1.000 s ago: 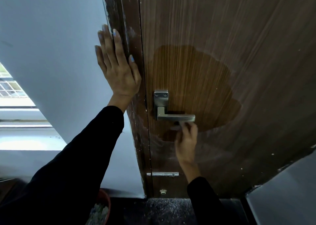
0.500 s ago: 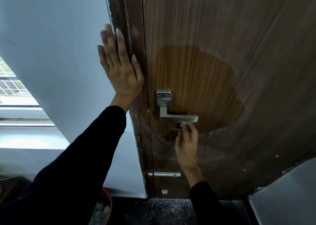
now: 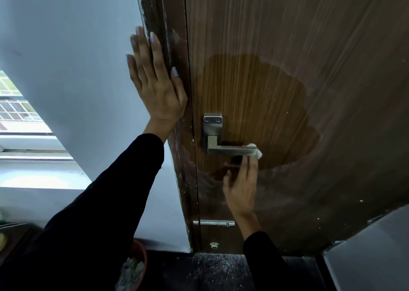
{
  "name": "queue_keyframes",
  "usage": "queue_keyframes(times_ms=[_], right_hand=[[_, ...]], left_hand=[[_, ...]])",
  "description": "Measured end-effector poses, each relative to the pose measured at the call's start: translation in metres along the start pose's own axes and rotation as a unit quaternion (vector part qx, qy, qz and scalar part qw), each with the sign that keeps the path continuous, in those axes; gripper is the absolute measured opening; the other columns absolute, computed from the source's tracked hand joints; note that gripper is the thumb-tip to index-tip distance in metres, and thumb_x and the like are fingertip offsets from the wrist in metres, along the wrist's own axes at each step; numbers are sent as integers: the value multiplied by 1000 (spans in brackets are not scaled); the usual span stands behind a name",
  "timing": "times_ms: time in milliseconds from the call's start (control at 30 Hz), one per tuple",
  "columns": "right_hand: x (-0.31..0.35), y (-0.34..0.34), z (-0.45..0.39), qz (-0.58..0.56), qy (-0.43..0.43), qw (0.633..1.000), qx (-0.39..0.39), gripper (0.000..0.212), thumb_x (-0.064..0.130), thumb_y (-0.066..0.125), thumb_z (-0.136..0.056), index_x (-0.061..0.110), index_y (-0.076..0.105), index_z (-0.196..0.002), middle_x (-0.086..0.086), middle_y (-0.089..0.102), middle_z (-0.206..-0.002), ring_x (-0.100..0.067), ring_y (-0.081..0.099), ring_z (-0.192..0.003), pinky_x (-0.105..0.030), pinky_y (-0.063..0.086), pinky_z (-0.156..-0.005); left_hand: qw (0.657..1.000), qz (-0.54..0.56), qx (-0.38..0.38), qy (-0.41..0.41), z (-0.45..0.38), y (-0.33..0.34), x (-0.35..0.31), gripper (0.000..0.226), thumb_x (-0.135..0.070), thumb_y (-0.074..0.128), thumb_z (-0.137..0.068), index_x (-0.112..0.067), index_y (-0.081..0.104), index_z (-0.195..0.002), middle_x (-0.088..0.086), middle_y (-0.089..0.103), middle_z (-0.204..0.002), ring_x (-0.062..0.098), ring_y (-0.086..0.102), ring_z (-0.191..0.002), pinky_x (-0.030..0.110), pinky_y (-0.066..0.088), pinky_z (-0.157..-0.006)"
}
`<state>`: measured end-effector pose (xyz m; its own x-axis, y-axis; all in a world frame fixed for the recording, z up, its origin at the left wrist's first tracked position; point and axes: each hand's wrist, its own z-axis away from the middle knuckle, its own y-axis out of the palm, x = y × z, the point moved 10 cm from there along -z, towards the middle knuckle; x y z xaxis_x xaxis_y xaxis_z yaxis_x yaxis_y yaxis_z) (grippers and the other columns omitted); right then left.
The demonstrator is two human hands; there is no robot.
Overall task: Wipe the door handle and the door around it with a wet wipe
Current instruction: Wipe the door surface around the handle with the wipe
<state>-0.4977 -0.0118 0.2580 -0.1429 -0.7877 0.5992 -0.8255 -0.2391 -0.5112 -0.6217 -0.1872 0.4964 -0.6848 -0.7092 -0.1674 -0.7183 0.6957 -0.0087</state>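
Note:
A square metal door handle (image 3: pixel 230 150) sits on a dusty brown wooden door (image 3: pixel 309 47), inside a darker wet patch (image 3: pixel 265 104). My right hand (image 3: pixel 240 188) reaches up from below and holds a white wet wipe (image 3: pixel 257 152) against the free end of the lever; only small bits of the wipe show above and beside the lever tip. My left hand (image 3: pixel 155 84) lies flat, fingers spread, across the wall edge and the dark door frame (image 3: pixel 174 20), left of the handle.
A pale wall (image 3: pixel 66 47) fills the left, with a bright window (image 3: pixel 20 113) beyond it. A small metal latch (image 3: pixel 213 222) sits low on the door. A red pot (image 3: pixel 135 266) stands on the dark floor (image 3: pixel 217 273). A grey surface (image 3: pixel 371 253) is at the lower right.
My right hand has slid to the right along the underside of the lever toward its tip, and the white wipe now shows there. My left hand has stayed pressed on the frame.

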Motion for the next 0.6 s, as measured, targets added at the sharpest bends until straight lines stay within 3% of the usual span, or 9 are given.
queue_keyframes(times_ms=[133, 200, 367, 500, 600], right_hand=[[25, 30, 17, 20, -81, 993, 86, 60, 13, 62, -83, 0, 37, -136, -19, 38, -143, -26, 29, -136, -44, 33, -109], [11, 39, 31, 26, -74, 988, 136, 62, 8, 61, -83, 1, 35, -138, -16, 37, -145, -24, 29, -137, -45, 40, -105], [-11, 24, 34, -4, 12, 997, 76, 72, 1, 60, -79, 0, 25, -143, -15, 25, -151, -23, 17, -141, -41, 33, -110], [5, 46, 46, -8, -16, 991, 136, 74, 6, 63, -78, 3, 27, -143, -10, 26, -151, -21, 20, -140, -39, 39, -106], [-20, 39, 50, -22, 32, 991, 125, 79, 3, 63, -78, 6, 20, -145, -6, 15, -154, -25, 23, -140, -45, 45, -100]], left_hand=[[1000, 1, -1, 0, -1, -1, -1, 50, -20, 42, -93, 5, 41, -136, 30, 43, -140, 44, 36, -134, 47, 21, -115], [1000, 0, 0, 1, -1, -1, -2, 50, -19, 43, -92, 6, 41, -136, 31, 43, -139, 45, 37, -133, 48, 22, -114], [1000, -5, 6, -4, -1, 0, -1, 51, -20, 43, -93, 6, 40, -136, 31, 42, -140, 45, 36, -133, 47, 20, -115], [1000, -3, 12, -1, -1, -1, -3, 51, -22, 41, -93, 6, 41, -136, 31, 42, -140, 46, 36, -133, 49, 21, -114], [1000, -5, 12, -2, -2, -1, -3, 51, -21, 41, -93, 7, 41, -135, 32, 42, -139, 47, 37, -133, 49, 21, -114]])
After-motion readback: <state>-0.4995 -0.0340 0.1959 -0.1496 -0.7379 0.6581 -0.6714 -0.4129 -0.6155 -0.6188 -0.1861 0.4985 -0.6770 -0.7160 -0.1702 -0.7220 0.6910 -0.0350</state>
